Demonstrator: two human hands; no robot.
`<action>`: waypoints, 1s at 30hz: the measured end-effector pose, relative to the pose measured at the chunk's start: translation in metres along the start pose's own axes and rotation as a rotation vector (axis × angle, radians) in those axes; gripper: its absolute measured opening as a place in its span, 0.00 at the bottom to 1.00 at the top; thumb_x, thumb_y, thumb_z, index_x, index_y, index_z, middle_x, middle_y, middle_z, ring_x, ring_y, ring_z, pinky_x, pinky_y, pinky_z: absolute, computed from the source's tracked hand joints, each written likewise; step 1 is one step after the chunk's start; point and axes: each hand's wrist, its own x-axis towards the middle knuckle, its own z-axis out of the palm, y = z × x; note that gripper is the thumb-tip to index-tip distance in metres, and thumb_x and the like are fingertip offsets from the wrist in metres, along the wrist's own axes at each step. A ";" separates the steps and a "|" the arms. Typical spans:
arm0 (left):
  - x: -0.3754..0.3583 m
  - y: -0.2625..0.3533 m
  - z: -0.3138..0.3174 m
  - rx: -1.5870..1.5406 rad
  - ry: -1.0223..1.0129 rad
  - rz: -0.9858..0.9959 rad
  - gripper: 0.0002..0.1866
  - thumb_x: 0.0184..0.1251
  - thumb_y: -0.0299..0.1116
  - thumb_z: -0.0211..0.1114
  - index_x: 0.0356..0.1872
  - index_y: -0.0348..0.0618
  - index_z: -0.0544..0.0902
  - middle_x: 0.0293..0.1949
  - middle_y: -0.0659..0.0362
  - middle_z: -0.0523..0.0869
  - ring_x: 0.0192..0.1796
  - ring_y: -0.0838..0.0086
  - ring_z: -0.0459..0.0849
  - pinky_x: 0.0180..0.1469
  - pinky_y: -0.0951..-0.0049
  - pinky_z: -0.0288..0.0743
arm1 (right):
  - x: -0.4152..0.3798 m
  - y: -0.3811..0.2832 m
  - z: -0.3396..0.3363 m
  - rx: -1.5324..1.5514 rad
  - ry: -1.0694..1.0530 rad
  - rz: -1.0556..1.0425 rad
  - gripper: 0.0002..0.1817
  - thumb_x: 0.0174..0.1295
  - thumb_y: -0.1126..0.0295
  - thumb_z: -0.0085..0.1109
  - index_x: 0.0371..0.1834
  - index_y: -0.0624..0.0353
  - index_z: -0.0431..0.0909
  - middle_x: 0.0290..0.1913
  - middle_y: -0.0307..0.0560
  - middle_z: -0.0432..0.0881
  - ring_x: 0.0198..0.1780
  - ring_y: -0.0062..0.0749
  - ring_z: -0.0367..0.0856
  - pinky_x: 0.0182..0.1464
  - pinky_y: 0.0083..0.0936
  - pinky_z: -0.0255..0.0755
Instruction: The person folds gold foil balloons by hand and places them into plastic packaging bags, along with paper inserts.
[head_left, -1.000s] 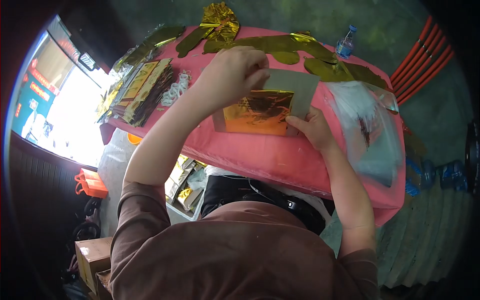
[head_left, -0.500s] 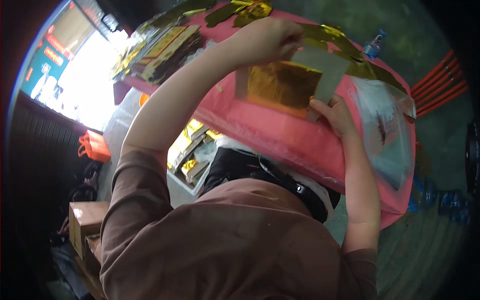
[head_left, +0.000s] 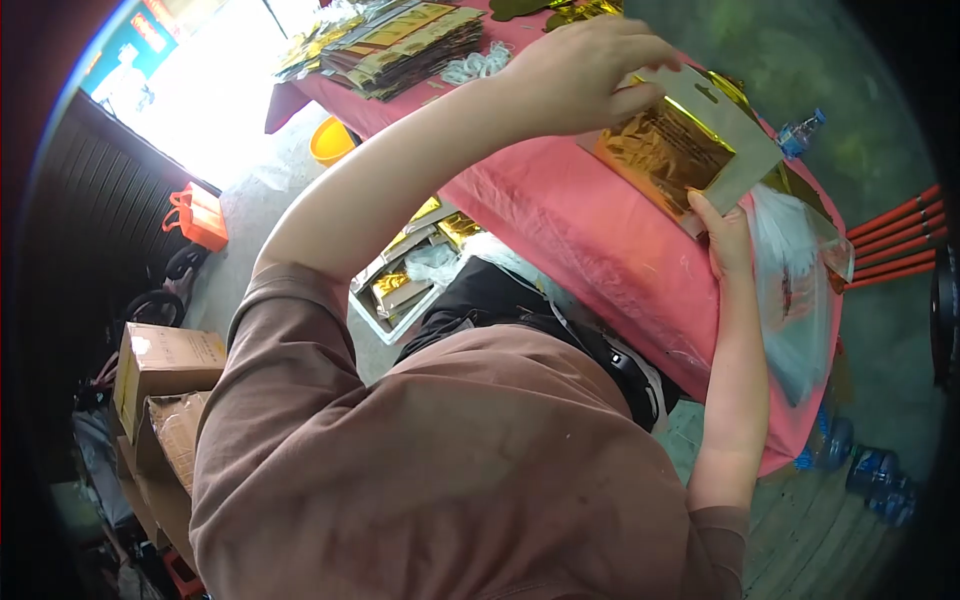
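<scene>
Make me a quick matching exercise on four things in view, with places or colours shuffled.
1. Foil card
2. Tablecloth
3. String
4. Bag with handles

A. Orange, on the floor
B. Pinched by the right hand
C. White, bundled on the table
D. Pink

Pairs: 1-B, 2-D, 3-C, 4-A

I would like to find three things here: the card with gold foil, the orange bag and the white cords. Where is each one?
Card with gold foil point(head_left: 668, 152): head view, middle of the foil.
Orange bag point(head_left: 205, 218): head view, its side.
White cords point(head_left: 477, 64): head view, middle of the pile.
</scene>
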 end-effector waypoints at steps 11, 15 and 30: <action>-0.132 0.031 -0.042 -0.952 -0.395 -1.190 0.16 0.66 0.38 0.59 0.47 0.36 0.79 0.34 0.59 0.84 0.35 0.79 0.81 0.40 0.76 0.75 | -0.011 -0.023 0.048 0.218 -0.064 -0.110 0.05 0.59 0.75 0.60 0.38 0.58 0.80 0.36 0.36 0.82 0.38 0.18 0.78 0.43 0.19 0.70; -0.132 0.046 -0.043 -1.239 0.084 -1.269 0.20 0.67 0.35 0.59 0.56 0.34 0.71 0.45 0.58 0.81 0.45 0.75 0.80 0.48 0.73 0.76 | -0.019 -0.040 0.112 0.220 -0.225 -0.072 0.07 0.58 0.75 0.61 0.40 0.58 0.79 0.37 0.36 0.82 0.39 0.18 0.78 0.43 0.20 0.71; -0.449 0.022 -0.184 -1.024 0.736 -1.901 0.17 0.70 0.33 0.50 0.55 0.37 0.70 0.50 0.53 0.80 0.52 0.64 0.80 0.56 0.61 0.73 | 0.023 -0.010 0.117 -0.019 -0.296 -0.122 0.10 0.66 0.75 0.49 0.48 0.63 0.76 0.38 0.44 0.82 0.35 0.21 0.80 0.40 0.16 0.72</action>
